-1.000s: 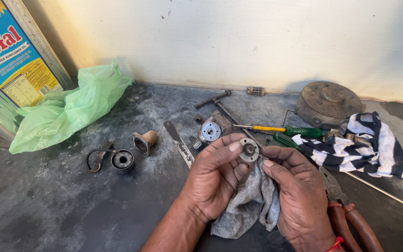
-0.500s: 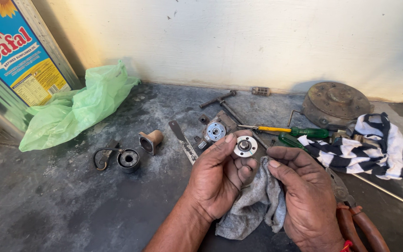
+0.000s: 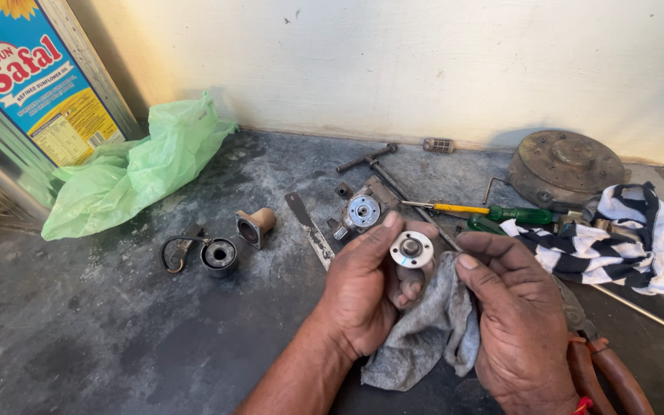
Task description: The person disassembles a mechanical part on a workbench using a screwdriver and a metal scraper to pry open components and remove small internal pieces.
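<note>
- Low over the dark floor, centre of view, our left hand [image 3: 363, 296] pinches a small round metal disc part [image 3: 411, 250] with thumb and fingertips, flat face turned up so it can be looked over.
- Our right hand [image 3: 512, 315] is curled round a grey rag [image 3: 428, 338] bunched beneath the part, index finger reaching toward the disc rim; the rag looks placed to cushion and wipe it.
- Just beyond the disc on the floor: a second metal assembly with a shiny round face [image 3: 363, 211], and a flat blade [image 3: 310, 230] beside it.
- Left of that: a short tan sleeve [image 3: 255, 227], then a black ring part with a wire loop [image 3: 213, 255].
- Right side: a yellow-and-green screwdriver [image 3: 486, 211], a striped cloth [image 3: 616, 242], a round rusty cover [image 3: 566, 169] near the wall, and red-handled pliers [image 3: 609, 376] by our right wrist.
- Far left: a green plastic bag [image 3: 136, 173] against a big tin can [image 3: 24, 100], well apart.
- Nothing blocks the hands; loose tools crowd the floor just ahead.
</note>
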